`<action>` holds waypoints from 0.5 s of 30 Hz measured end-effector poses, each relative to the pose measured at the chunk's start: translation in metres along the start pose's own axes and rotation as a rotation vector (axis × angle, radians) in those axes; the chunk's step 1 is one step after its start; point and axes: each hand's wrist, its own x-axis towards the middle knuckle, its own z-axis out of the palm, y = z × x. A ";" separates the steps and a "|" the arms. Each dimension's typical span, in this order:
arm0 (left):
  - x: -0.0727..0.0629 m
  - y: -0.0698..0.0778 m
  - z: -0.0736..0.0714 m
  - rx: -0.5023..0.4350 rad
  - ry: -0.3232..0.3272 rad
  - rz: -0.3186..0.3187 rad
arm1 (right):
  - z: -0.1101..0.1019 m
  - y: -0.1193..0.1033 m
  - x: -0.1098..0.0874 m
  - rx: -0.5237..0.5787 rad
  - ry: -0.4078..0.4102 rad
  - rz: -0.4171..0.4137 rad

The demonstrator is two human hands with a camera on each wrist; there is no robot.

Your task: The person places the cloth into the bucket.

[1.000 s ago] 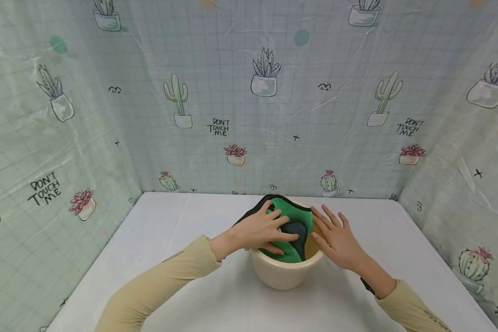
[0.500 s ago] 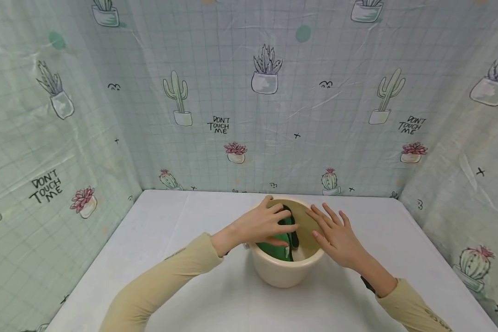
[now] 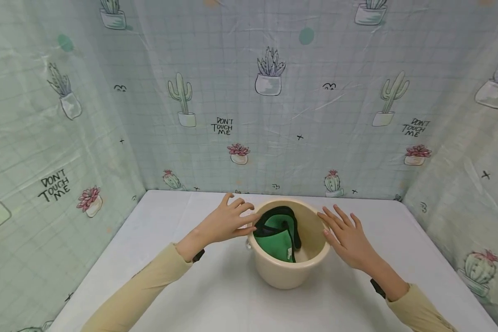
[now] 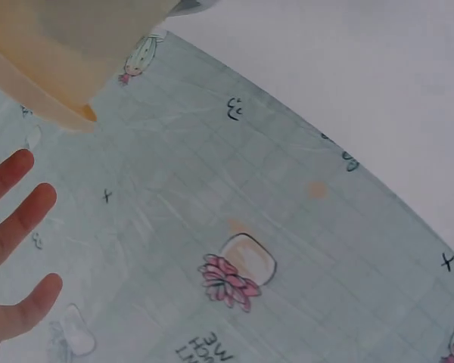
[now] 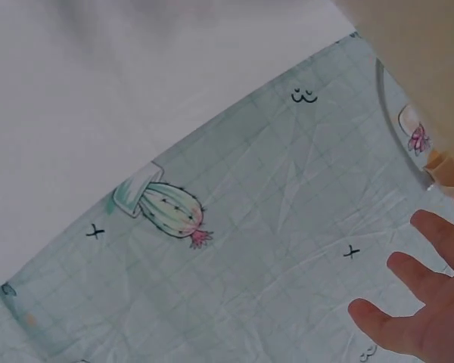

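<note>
A cream bucket (image 3: 285,272) stands upright on the white table. Inside it, toward the left, lies a folded green cloth piece with black edging (image 3: 275,244) and a small white tag. My left hand (image 3: 228,220) hovers at the bucket's left rim with fingers spread and nothing held. On the opposite side, my right hand (image 3: 348,240) has its fingertips right at the rim, fingers extended. The left wrist view shows the bucket wall (image 4: 68,45) above loose left fingers (image 4: 30,219). In the right wrist view, right fingers (image 5: 420,276) sit below the bucket's edge.
A thin wire handle (image 5: 386,113) curves beside the bucket in the right wrist view. The white table (image 3: 182,286) reaches back to a hanging cactus-print sheet (image 3: 207,92), which also encloses both sides.
The green cloth has dropped from above the rim down into the bucket. My left hand has let go and drawn back leftward to the rim; the right hand has barely moved.
</note>
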 end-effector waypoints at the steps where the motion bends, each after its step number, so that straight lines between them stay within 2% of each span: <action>1: -0.006 -0.002 0.001 -0.003 -0.009 -0.021 | 0.000 0.004 -0.002 -0.001 0.001 0.008; 4: -0.024 -0.007 0.006 0.002 -0.002 -0.081 | 0.002 0.014 -0.006 -0.001 0.003 0.025; 8: -0.047 -0.016 0.015 -0.004 0.054 -0.180 | 0.003 0.027 -0.010 -0.026 0.004 0.058; 12: -0.065 -0.027 0.023 -0.043 0.088 -0.311 | 0.004 0.040 -0.014 -0.083 0.016 0.110; 15: -0.074 -0.032 0.027 -0.068 0.075 -0.420 | 0.005 0.050 -0.017 -0.120 0.030 0.161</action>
